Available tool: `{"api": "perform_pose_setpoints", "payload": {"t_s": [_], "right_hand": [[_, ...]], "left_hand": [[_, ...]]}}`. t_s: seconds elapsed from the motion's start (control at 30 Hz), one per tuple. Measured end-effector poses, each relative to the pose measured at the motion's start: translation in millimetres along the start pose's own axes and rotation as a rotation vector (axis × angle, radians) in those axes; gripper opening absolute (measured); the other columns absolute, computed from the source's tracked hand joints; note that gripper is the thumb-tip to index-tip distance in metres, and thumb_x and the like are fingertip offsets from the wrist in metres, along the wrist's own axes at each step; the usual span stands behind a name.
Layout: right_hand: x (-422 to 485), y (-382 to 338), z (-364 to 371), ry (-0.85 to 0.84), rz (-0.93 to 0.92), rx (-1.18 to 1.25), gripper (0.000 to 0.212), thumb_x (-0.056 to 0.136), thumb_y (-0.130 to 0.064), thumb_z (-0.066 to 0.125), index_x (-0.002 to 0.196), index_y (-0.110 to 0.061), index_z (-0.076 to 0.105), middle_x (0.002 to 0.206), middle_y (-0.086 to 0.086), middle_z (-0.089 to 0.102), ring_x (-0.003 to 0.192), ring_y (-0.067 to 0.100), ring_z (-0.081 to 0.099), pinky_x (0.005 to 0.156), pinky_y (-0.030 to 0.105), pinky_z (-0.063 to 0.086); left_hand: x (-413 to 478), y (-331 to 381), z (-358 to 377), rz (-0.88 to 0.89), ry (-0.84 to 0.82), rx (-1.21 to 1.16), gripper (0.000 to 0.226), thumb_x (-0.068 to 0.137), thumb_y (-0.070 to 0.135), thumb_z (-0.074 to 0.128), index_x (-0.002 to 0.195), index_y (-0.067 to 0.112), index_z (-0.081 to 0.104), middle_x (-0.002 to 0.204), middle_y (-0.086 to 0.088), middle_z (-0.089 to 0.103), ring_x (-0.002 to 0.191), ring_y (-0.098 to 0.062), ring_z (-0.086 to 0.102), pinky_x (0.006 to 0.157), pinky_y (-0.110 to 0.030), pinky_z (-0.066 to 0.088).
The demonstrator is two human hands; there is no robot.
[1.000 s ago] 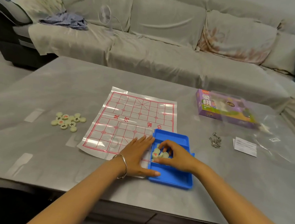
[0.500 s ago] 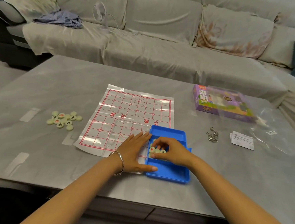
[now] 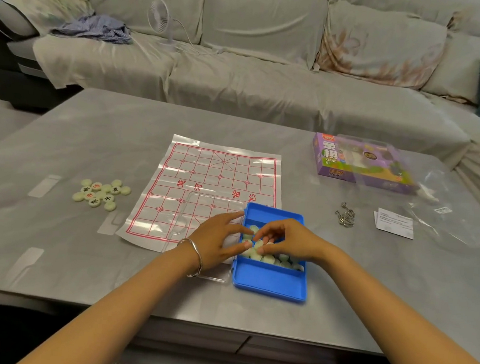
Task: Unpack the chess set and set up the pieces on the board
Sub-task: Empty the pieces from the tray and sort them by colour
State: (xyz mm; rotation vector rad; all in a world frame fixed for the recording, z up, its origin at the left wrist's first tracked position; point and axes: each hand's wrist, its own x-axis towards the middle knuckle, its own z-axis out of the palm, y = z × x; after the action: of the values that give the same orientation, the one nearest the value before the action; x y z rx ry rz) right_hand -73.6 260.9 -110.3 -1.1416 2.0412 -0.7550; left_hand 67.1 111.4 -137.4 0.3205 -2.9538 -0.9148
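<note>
— Slid the left hand point(image 3: 216, 238) nearer since half a second back; brought its thumb over the rim of the blue plastic tray point(image 3: 270, 283) to meet the right hand point(image 3: 289, 240).
— Agreed. Kept the left fingers straight on the clear plastic lid point(image 3: 199, 207), touched one disc with the thumb, gripped nothing there. Curled the right fingers round a few pale green round chess pieces point(image 3: 255, 254) in the tray's middle compartment.
— Judged the handling?
— Reckoned light, hard, smooth; liable to slip when bunched. Best pinched by the rims, a few at once, or raked against the tray wall.
— Found the rest where?
— Spotted a loose cluster of matching discs point(image 3: 101, 194) on the grey table point(image 3: 91, 139), well left of the red-lined plastic board sheet point(image 3: 219, 174); saw none on the sheet yet.
</note>
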Motion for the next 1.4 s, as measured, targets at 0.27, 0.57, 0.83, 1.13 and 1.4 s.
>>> {"api": "perform_pose_setpoints", "payload": {"t_s": [0.27, 0.57, 0.83, 1.13, 1.4], "right_hand": [[-5.6, 5.0, -5.3, 0.028, 0.033, -0.027, 0.021, 0.076, -0.020, 0.076, 0.096, -0.022, 0.070, 0.101, 0.001, 0.066, 0.092, 0.014, 0.062, 0.076, 0.019, 0.052], [1.1, -13.5, -7.6, 0.169, 0.041, 0.157, 0.019, 0.077, -0.018, 0.075, 0.094, -0.022, 0.069, 0.083, 0.000, 0.065, 0.076, 0.009, 0.059, 0.066, 0.010, 0.050], [75.9, -92.0, 49.6, 0.041, -0.094, 0.239, 0.022, 0.079, -0.014, 0.072, 0.100, -0.017, 0.068, 0.101, 0.015, 0.067, 0.084, 0.017, 0.064, 0.073, 0.015, 0.053], [167.5, -184.4, 152.7, -0.048, -0.168, 0.077, 0.027, 0.077, -0.016, 0.075, 0.104, -0.013, 0.070, 0.091, 0.006, 0.063, 0.077, 0.009, 0.051, 0.065, 0.014, 0.042], [186.6, -198.7, 175.8, 0.072, -0.221, -0.040, 0.030, 0.078, -0.023, 0.074, 0.107, -0.016, 0.070, 0.103, 0.000, 0.067, 0.090, 0.011, 0.059, 0.074, 0.012, 0.046]], "left_hand": [[18.6, 12.5, -4.7, -0.102, -0.024, 0.039, 0.025, 0.080, 0.037, 0.067, 0.102, 0.026, 0.064, 0.149, 0.003, 0.029, 0.135, -0.020, 0.027, 0.107, -0.036, 0.031], [10.1, -1.8, -31.9, -0.075, 0.213, -0.124, 0.025, 0.081, 0.034, 0.066, 0.103, 0.023, 0.064, 0.118, 0.002, 0.059, 0.106, -0.012, 0.050, 0.093, -0.027, 0.042], [-65.3, -105.8, -88.5, -0.340, 0.435, -0.181, 0.027, 0.081, 0.024, 0.068, 0.106, 0.026, 0.060, 0.094, 0.008, 0.060, 0.086, -0.010, 0.053, 0.077, -0.024, 0.045], [-135.7, -201.4, -111.5, -0.522, 0.738, -0.300, 0.027, 0.078, 0.018, 0.071, 0.102, 0.021, 0.060, 0.089, 0.006, 0.065, 0.082, -0.009, 0.058, 0.071, -0.018, 0.043], [-135.5, -220.8, -116.7, -0.450, 0.643, -0.330, 0.025, 0.079, 0.014, 0.066, 0.099, 0.030, 0.062, 0.098, 0.008, 0.068, 0.091, -0.011, 0.061, 0.085, -0.030, 0.050]]}}
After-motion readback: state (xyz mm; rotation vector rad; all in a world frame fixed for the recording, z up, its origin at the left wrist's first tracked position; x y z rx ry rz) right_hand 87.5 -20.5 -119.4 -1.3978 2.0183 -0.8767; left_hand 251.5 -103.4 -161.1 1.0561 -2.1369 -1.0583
